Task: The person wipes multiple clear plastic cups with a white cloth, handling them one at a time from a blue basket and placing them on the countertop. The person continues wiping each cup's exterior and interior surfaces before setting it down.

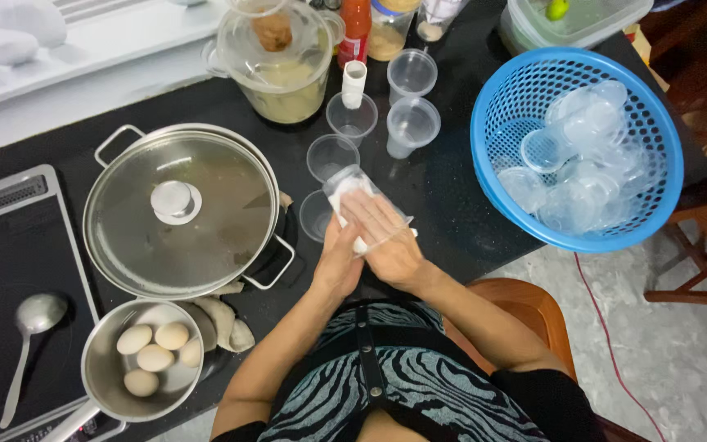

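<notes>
At the black counter [443, 196], I hold a clear plastic cup [352, 184] tilted in my left hand [339, 260], fingers closed around it from below, while my right hand [386, 237] presses a white cloth [345, 199] into it, fingers curled over the cup. More empty cups [411, 102] stand just beyond; a blue basket [497, 115] of cups sits right, a lidded steel pot [180, 211] left. Wiping well, I judge, means turning the cup steadily so the cloth reaches the whole inner wall.
</notes>
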